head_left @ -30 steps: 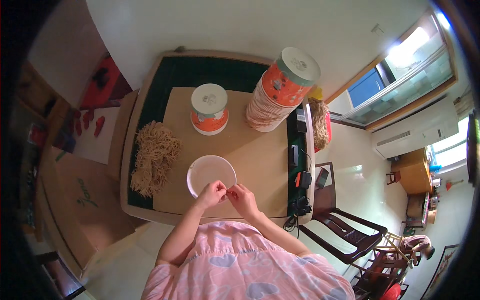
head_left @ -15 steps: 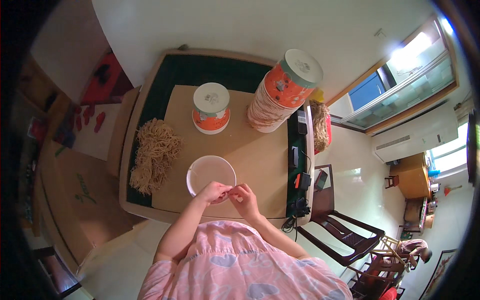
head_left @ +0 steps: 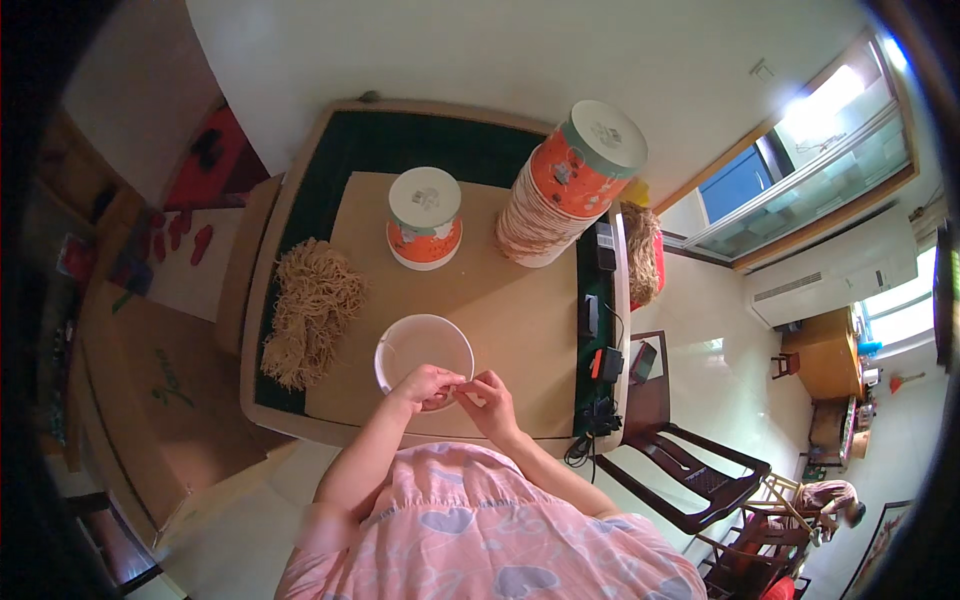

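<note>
A white paper bucket [head_left: 424, 341] stands mouth up on the cardboard sheet right before me. At its near rim my left hand [head_left: 428, 387] and my right hand [head_left: 488, 402] meet, fingertips pinched close together. Whatever is between the fingers is too small to make out. A thin pale line, perhaps a string, shows against the bucket's inner left wall. Left of the bucket lies a heap of tan strings [head_left: 314, 312]. Beyond it an orange and white bucket [head_left: 425, 222] stands upside down.
A tall leaning stack of nested orange buckets [head_left: 570, 190] stands at the far right. Chargers and cables [head_left: 604, 364] line the table's right edge. A dark chair [head_left: 690, 470] stands to the right, and a cardboard box [head_left: 165, 410] on the left. Another person [head_left: 828, 503] is far right.
My right fingertips have shifted slightly left, closer to my left fingers at the bucket's rim. The buckets and the string heap stay in place.
</note>
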A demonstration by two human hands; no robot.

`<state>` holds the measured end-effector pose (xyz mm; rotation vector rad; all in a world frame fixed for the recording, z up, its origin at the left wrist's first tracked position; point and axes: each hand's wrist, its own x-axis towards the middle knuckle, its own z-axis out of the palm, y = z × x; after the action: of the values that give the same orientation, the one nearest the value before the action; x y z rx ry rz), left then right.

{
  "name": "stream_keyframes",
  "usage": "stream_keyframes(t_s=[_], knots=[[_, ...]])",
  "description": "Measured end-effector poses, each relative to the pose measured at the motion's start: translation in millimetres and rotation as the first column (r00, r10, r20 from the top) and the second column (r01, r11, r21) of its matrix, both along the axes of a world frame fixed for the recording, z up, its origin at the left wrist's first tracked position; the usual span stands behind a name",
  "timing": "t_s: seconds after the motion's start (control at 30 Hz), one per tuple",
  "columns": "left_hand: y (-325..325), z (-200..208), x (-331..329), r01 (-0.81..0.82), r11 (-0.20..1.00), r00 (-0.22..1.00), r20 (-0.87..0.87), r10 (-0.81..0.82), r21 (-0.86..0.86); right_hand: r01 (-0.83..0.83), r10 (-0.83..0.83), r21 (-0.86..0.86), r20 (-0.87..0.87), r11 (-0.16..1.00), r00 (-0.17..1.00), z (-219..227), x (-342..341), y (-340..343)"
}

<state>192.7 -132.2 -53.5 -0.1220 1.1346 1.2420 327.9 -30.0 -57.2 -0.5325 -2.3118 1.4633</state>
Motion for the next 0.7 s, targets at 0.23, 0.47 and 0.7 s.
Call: stream_keyframes(t_s=[0.23,0.47,0.7], knots=[[-0.4,-14.2,8.3,-0.037,0.998,0.945,-0.324,0.053,0.055,0.118,-0.109,-0.248,0.051,0.962,0.993,-2.8,-4.0,3.0],[-4.2,-17.0,20.9,0.049,0.989,0.587,-0.806,0.082,0.137,0.237,-0.172,-0.406,0.191,0.883,0.966,-5.8,-7.8,9.2],[-6.8,2.9,24.0,0.082,0.994,0.521,-0.853,0.023,0.077,0.183,-0.11,-0.446,0.184,0.876,0.977,-8.5,-7.0,10.6]])
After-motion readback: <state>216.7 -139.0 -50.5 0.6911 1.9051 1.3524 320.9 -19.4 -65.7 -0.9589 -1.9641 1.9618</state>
